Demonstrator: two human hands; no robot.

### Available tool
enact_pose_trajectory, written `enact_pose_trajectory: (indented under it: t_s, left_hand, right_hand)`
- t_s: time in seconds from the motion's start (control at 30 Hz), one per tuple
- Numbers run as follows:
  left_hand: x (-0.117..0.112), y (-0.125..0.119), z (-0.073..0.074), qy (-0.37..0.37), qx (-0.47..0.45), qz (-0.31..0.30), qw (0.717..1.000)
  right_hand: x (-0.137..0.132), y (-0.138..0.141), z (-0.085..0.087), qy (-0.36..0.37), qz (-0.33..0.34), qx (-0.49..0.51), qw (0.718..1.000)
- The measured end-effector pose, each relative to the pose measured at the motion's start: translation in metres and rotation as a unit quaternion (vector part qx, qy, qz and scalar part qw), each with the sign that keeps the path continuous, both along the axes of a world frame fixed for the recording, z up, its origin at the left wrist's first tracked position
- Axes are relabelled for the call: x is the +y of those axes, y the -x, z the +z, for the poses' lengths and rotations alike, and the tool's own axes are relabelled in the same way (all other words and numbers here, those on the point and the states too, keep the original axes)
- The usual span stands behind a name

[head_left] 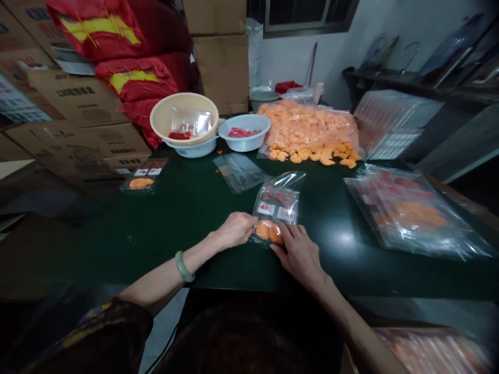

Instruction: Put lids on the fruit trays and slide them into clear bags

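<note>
A clear plastic bag (pixel 283 188) lies on the green table in front of me. Inside it are orange pieces (pixel 263 229), small white-and-red packets (pixel 266 208) and some dark red bits, seemingly in a clear tray. My left hand (pixel 237 228), a pale green bangle on its wrist, is closed on the bag's left edge. On the other side my right hand (pixel 299 253) holds the lower right corner, thumb below and fingers over the edge. A flat clear bag (pixel 242 172) lies just beyond. Off to the left sits another filled clear tray (pixel 142 182).
A large bag of orange pieces (pixel 307 127) spills at the back, beside a blue basin (pixel 245 141) with red packets and a cream basin (pixel 156 117). Filled bags (pixel 413 213) are piled on the right. Stacked clear trays (pixel 393 122) stand behind them. Cartons (pixel 78 98) rise at left.
</note>
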State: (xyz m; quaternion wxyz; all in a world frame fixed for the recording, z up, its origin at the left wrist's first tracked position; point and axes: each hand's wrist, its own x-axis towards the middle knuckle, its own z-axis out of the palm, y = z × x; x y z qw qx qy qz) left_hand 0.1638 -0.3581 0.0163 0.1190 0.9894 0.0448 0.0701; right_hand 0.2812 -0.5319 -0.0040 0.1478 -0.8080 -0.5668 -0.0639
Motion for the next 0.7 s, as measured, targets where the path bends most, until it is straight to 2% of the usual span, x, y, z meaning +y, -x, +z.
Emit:
enact_pose_trajectory:
  t_s: [0.17,0.23,0.33,0.4,0.53,0.7]
  left_hand:
    - [-0.023,0.019,-0.011,-0.033,-0.018,0.029,0.999]
    - [-0.032,0.024,-0.016,-0.042,-0.024,0.078,0.996]
    - [-0.039,0.025,-0.020,-0.069,-0.034,0.185,0.980]
    - [-0.041,0.023,-0.020,-0.086,-0.026,0.217,0.972]
    - [-0.046,0.022,-0.019,-0.090,-0.010,0.177,0.980]
    - [-0.050,0.025,-0.021,-0.098,-0.040,0.130,0.986]
  right_hand:
    - [0.020,0.001,-0.006,-0.002,-0.043,-0.032,0.999]
    - [0.025,0.002,-0.010,-0.007,-0.047,-0.049,0.998]
    - [0.025,0.009,-0.011,-0.023,-0.033,-0.090,0.995]
    - [0.020,0.016,-0.008,-0.034,-0.013,-0.109,0.993]
    - [0.004,0.033,-0.001,-0.046,0.021,-0.121,0.991]
    - [0.008,0.040,0.000,-0.033,-0.013,-0.120,0.992]
